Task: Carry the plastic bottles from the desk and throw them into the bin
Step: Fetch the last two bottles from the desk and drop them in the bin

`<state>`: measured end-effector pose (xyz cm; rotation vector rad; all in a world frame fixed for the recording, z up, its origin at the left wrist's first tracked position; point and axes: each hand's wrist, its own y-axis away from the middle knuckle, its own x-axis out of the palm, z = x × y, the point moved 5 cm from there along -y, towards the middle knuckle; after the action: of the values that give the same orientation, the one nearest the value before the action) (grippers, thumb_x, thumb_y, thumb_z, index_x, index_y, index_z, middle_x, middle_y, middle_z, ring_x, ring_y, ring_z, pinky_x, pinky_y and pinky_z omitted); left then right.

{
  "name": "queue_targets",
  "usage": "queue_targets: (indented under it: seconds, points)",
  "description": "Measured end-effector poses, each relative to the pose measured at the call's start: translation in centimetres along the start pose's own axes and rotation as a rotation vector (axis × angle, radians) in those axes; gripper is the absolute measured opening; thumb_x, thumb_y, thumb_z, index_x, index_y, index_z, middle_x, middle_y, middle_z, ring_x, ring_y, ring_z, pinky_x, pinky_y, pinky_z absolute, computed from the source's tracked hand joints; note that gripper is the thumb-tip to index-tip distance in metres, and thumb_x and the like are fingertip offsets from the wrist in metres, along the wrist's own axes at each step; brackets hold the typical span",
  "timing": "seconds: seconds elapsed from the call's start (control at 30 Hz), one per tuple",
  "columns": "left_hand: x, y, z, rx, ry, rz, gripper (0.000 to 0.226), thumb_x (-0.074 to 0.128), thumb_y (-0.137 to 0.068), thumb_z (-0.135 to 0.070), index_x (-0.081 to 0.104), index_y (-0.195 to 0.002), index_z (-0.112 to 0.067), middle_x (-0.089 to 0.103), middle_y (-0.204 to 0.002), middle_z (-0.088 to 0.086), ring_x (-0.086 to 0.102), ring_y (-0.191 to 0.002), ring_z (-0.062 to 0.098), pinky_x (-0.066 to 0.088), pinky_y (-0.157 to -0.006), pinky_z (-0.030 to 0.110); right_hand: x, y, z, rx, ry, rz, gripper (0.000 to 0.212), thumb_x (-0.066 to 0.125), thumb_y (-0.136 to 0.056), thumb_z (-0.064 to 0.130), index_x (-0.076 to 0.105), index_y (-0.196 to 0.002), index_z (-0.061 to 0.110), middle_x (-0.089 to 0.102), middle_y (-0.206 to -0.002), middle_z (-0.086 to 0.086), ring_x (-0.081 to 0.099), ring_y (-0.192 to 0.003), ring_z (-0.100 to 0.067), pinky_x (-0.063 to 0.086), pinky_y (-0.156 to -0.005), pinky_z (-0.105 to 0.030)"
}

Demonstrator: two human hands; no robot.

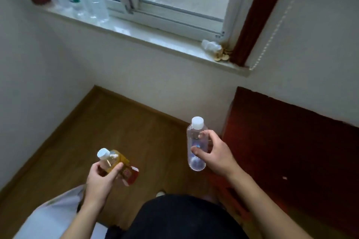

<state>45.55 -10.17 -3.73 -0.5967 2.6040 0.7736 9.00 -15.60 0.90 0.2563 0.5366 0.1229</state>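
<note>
Wooden floor [120,122] fills the near scene, window sill [136,33] far above with several clear bottles [85,0] far left. Right hand [215,153] grips a clear bottle [195,147] upright (white cap on top). Left hand [103,178] clasps a yellow-labelled bottle [118,165], tilted.

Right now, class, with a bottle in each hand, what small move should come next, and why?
Probably turn to look for the bin: the left hand grips the yellow-labelled plastic bottle, the right hand the clear plastic bottle, and no bin shows.
</note>
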Motion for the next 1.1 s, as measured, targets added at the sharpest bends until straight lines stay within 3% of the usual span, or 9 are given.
queue_targets:
  seconds: [0.2,0.3,0.43,0.53,0.73,0.83,0.93,1.1]
  points:
    - [-9.6,-0.2,6.8,-0.156,0.137,-0.166,0.049,0.081,-0.082,-0.025,0.058,-0.123,-0.013,0.065,-0.119,0.007,0.058,-0.109,0.025,0.048,-0.092,0.041,9.4,-2.8,3.3,-0.050,0.113,0.163,0.049,0.077,-0.078,0.044,0.055,-0.120,0.033,0.067,-0.112,0.018,0.064,-0.104,-0.004,0.047,-0.079,-0.020]
    - [-12.5,0.1,8.7,-0.193,0.182,-0.227,0.048,0.080,-0.083,-0.027,0.059,-0.124,-0.017,0.065,-0.119,0.003,0.059,-0.112,0.023,0.048,-0.095,0.042,13.3,-4.3,5.7,-0.085,0.147,0.253,0.048,0.077,-0.078,0.045,0.054,-0.119,0.035,0.067,-0.111,0.020,0.063,-0.103,0.000,0.053,-0.084,-0.027]
    - [-15.0,0.1,10.6,-0.280,0.232,-0.310,0.052,0.078,-0.084,-0.031,0.055,-0.129,-0.017,0.061,-0.119,0.002,0.057,-0.112,0.023,0.049,-0.098,0.046,17.4,-7.2,8.5,-0.119,0.181,0.354,0.043,0.079,-0.077,0.043,0.056,-0.113,0.036,0.068,-0.106,0.020,0.064,-0.099,0.002,0.052,-0.079,-0.025]
    - [-16.6,-1.0,11.3,-0.329,0.279,-0.369,0.053,0.079,-0.083,-0.033,0.057,-0.129,-0.017,0.065,-0.120,0.005,0.060,-0.115,0.028,0.052,-0.094,0.044,20.3,-10.4,10.3,-0.138,0.235,0.419,0.052,0.080,-0.072,0.051,0.056,-0.114,0.032,0.070,-0.105,0.016,0.066,-0.099,-0.002,0.055,-0.080,-0.027]
    - [-20.4,-6.7,10.9,-0.382,0.314,-0.478,0.051,0.080,-0.082,-0.033,0.058,-0.126,-0.020,0.067,-0.115,0.002,0.063,-0.110,0.024,0.052,-0.086,0.037,25.7,-19.2,13.8,-0.172,0.318,0.500,0.048,0.081,-0.075,0.042,0.056,-0.114,0.033,0.069,-0.106,0.015,0.066,-0.102,-0.009,0.053,-0.080,-0.028]
    - [-22.2,-9.4,10.7,-0.440,0.331,-0.553,0.054,0.082,-0.079,-0.034,0.058,-0.126,-0.022,0.067,-0.118,0.000,0.063,-0.112,0.023,0.053,-0.091,0.041,29.0,-23.7,16.9,-0.204,0.334,0.561,0.055,0.081,-0.070,0.048,0.057,-0.115,0.029,0.068,-0.106,0.014,0.064,-0.100,-0.009,0.048,-0.072,-0.020]
    - [-23.6,-10.3,11.1,-0.544,0.392,-0.677,0.053,0.084,-0.079,-0.031,0.059,-0.124,-0.017,0.068,-0.115,0.003,0.064,-0.108,0.025,0.051,-0.087,0.040,33.2,-27.2,20.2,-0.236,0.359,0.652,0.053,0.083,-0.073,0.040,0.058,-0.117,0.024,0.068,-0.107,0.012,0.065,-0.100,-0.009,0.047,-0.069,-0.015]
    - [-25.7,-9.0,13.1,-0.727,0.510,-0.882,0.058,0.085,-0.076,-0.032,0.058,-0.124,-0.014,0.068,-0.112,0.006,0.063,-0.103,0.026,0.052,-0.089,0.042,43.4,-29.7,27.0,-0.323,0.400,0.865,0.052,0.082,-0.073,0.041,0.058,-0.115,0.024,0.070,-0.105,0.009,0.068,-0.097,-0.008,0.061,-0.081,-0.034]
